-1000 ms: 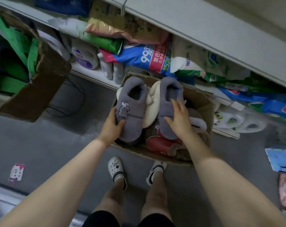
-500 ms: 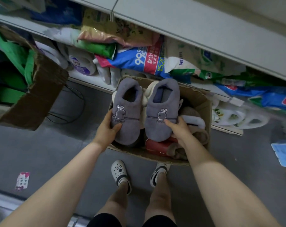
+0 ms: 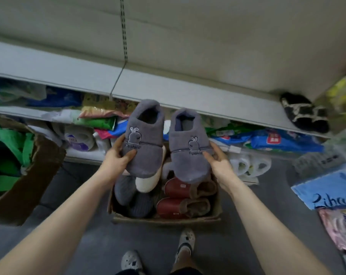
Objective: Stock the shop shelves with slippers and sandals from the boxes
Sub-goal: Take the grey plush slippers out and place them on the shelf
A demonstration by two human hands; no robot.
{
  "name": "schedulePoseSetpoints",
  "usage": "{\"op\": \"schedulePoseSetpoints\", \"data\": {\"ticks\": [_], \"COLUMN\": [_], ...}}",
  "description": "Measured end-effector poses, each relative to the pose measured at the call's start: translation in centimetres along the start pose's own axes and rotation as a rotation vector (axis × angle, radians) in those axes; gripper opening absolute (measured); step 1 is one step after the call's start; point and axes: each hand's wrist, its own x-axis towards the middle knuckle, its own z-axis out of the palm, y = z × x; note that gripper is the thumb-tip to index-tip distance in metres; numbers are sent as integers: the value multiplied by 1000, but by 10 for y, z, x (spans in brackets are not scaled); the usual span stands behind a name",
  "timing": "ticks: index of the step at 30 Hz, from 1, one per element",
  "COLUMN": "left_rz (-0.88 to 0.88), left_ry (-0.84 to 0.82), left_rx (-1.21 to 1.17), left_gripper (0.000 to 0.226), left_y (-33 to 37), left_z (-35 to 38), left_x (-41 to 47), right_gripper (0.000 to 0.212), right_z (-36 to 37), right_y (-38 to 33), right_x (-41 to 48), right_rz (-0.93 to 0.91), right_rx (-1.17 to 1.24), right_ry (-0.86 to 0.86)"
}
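Dim light – grey floor (image 3: 273, 195) across the bottom, pale back panel (image 3: 227, 36) up top, white shelf (image 3: 188, 92) running across mid-frame

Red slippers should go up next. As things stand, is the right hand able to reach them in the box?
Probably not yet: the right hand grips a grey slipper, held right over the red slippers.

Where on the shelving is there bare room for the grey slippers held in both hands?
The upper shelf is bare from its left end up to the black sandals at the right; the stretch just beyond the grey slippers is free. Crowded: the lower shelf, packed with bags, and the box, full of slippers.
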Motion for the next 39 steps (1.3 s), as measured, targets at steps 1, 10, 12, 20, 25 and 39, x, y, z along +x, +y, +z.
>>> {"op": "schedulePoseSetpoints", "data": {"ticks": [1,10,12,20,25,39], "left_rz": [57,477,552,739,617,748], "left_ry": [-29,-185,-200,-249,-240,18], "left_rx": [18,-82,-120,-202,-255,127], "left_gripper": [59,51,54,53,37,37], "left_y": [16,187,226,374,454,525], "left_z": [3,44,55,111,156,249], "left_x": [1,2,0,-1,16,110], "right_gripper": [48,38,41,33,18,22], "right_z": [-7,-90,-110,-184,-211,-232], "right_y": [-18,-186,-220,-352,-434,-519], "right_x": [-6,-50,-56,-58,-29,86], "right_rz": [-39,-459,-539,-723,-635,-574], "right_rx": [10,52,70,220,290,95], "right_ry": [18,142,196,369,284,277]}}
